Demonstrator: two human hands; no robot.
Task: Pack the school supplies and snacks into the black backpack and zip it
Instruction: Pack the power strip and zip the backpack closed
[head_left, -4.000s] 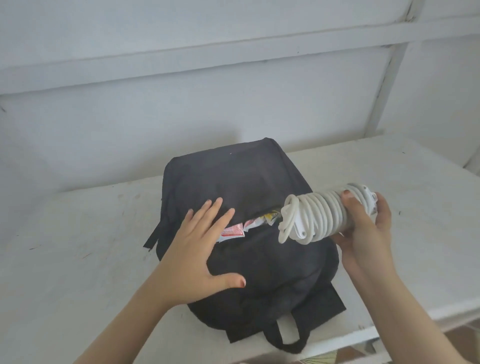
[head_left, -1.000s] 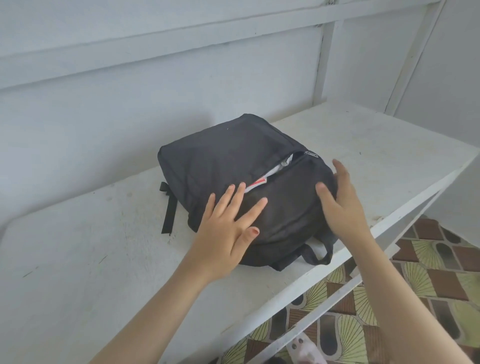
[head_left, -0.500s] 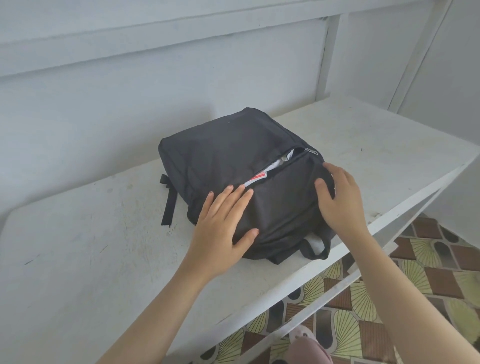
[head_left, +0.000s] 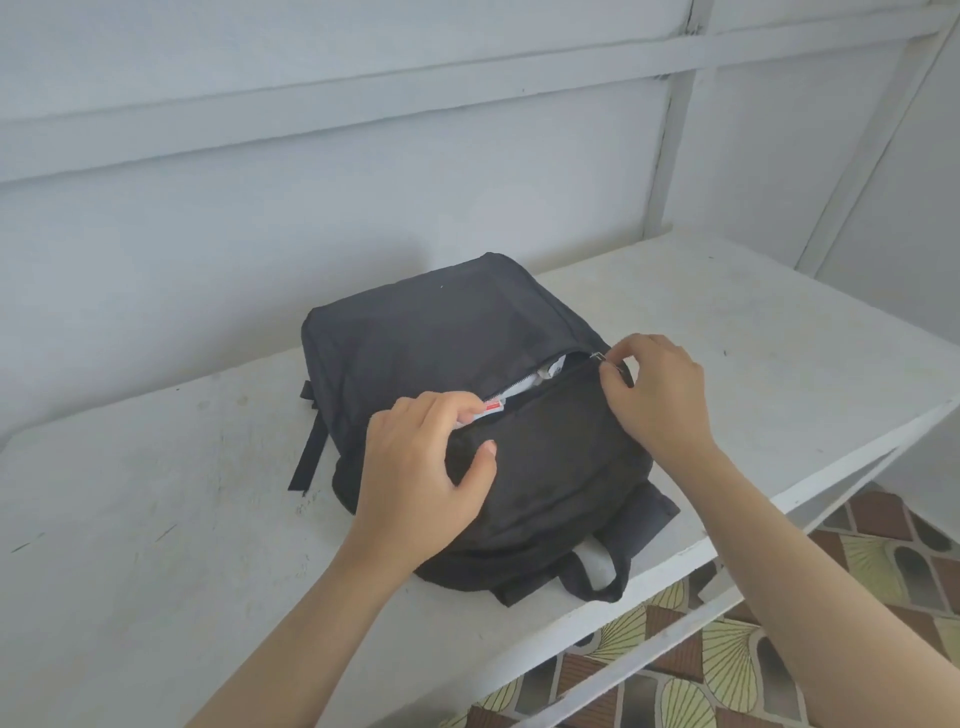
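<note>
Backpack (head_left: 441, 338) lies flat on the white table (head_left: 156, 519), near its front edge, top handle (head_left: 597, 577) pointing toward me. My L hand (head_left: 415, 467) grips the bag's fabric at the near lip of the opening: fingers curled over the edge and tucked in, thumb pressed flat on the cloth below. Just beside those fingers a red & white packet (head_left: 493, 410) pokes out of the gap. My R hand (head_left: 660, 395) is at the far right end of the opening, thumb & forefinger pinched together on the zip pull (head_left: 597, 356), other fingers curled in. Zip not closed yet; white stuff shows inside. A black strap (head_left: 309, 452) trails off the bag's left side onto the table.
</note>
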